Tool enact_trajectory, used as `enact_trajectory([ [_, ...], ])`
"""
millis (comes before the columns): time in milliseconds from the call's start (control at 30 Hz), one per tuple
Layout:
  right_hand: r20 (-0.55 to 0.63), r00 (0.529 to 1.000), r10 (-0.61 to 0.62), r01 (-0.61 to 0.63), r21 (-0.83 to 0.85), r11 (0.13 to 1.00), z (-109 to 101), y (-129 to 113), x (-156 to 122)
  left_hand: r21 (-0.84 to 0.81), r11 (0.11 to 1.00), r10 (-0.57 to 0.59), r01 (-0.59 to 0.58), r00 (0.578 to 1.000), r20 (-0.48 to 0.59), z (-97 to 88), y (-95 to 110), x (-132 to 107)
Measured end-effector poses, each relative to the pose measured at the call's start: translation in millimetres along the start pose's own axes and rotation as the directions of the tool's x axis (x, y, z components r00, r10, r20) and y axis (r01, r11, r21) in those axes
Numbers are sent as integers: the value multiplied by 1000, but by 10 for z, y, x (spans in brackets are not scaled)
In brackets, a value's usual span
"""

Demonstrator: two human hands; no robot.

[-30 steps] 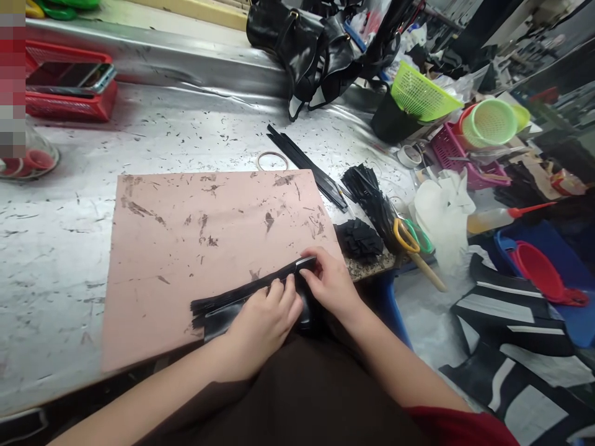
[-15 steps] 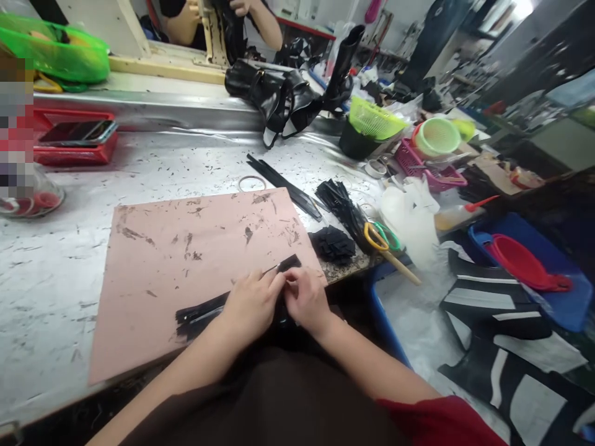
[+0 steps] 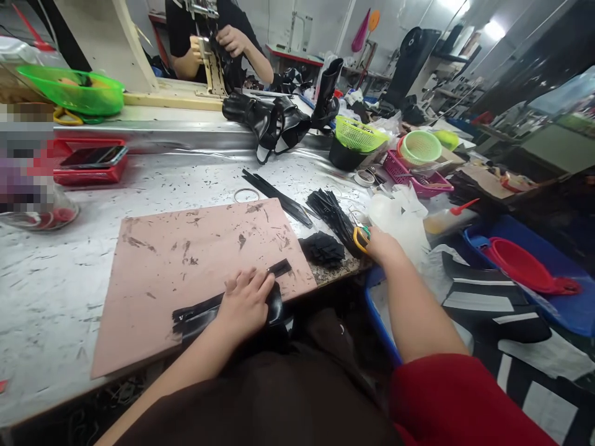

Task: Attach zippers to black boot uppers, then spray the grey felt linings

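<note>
My left hand [image 3: 246,298] lies palm down with its fingers spread over a black zipper [image 3: 279,267] and a shiny black leather piece [image 3: 195,320]. Both rest on a pink board [image 3: 153,272] at the table's front edge, and the leather hangs partly over that edge. Off to the right, my right hand [image 3: 382,245] is closed around the handles of a pair of scissors [image 3: 359,238], one yellow and one green. Its fingertips are partly hidden. Beside the scissors lie a bundle of black strips [image 3: 331,210] and a stack of black pieces [image 3: 323,249].
Black boots [image 3: 279,124] lie along the back ledge. At left stand a red tray [image 3: 93,170] with a phone and a green basket [image 3: 93,99]. Baskets [image 3: 360,135] crowd the right. Blue bins [image 3: 511,235] stand lower right. A person [image 3: 223,43] works at a sewing machine opposite.
My right hand has left the zipper and reached right to the scissors. My left hand has flattened on the leather and zipper. The whole view has shifted slightly.
</note>
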State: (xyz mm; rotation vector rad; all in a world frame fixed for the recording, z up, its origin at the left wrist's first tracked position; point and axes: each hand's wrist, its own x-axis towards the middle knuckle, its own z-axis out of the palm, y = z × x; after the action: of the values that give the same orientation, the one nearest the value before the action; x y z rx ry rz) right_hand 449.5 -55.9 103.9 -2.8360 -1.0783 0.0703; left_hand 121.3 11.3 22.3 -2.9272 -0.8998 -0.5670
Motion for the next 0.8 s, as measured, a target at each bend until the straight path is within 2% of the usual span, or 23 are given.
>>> enact_trajectory([
  [67, 22, 999, 42, -42, -10, 999, 11, 123, 49, 9, 1000, 3, -3, 1000, -25, 30, 1, -19],
  [167, 6, 998, 70, -71, 79, 994, 61, 171, -123, 14, 999, 44, -43, 995, -91, 59, -14, -52],
  [200, 13, 999, 51, -52, 149, 987, 94, 160, -243, 14, 998, 64, -63, 991, -116, 65, -20, -64],
  [267, 65, 995, -78, 54, 312, 949, 192, 105, -563, 18, 995, 103, -101, 982, -159, 72, -33, -88],
  [300, 103, 977, -185, 134, 379, 916, 255, 64, -751, 23, 993, 118, -115, 977, -179, 75, -38, -98],
  [367, 235, 892, -387, 247, 464, 851, 391, -42, -1136, 30, 991, 132, -128, 968, -214, 79, -44, -113],
  [433, 365, 796, -482, 250, 528, 812, 505, -175, -1467, 27, 991, 132, -130, 963, -236, 84, -47, -120],
  [500, 428, 737, -524, 232, 568, 790, 570, -331, -1684, 15, 991, 130, -131, 961, -244, 89, -50, -123],
  [567, 448, 713, -540, 242, 566, 788, 579, -500, -1770, 2, 991, 129, -133, 961, -246, 94, -56, -127],
  [667, 458, 699, -549, 289, 521, 803, 521, -738, -1735, -14, 991, 128, -136, 957, -259, 100, -67, -138],
  [800, 436, 711, -552, 318, 500, 805, 431, -924, -1641, -46, 990, 119, -134, 961, -249, 105, -80, -150],
])
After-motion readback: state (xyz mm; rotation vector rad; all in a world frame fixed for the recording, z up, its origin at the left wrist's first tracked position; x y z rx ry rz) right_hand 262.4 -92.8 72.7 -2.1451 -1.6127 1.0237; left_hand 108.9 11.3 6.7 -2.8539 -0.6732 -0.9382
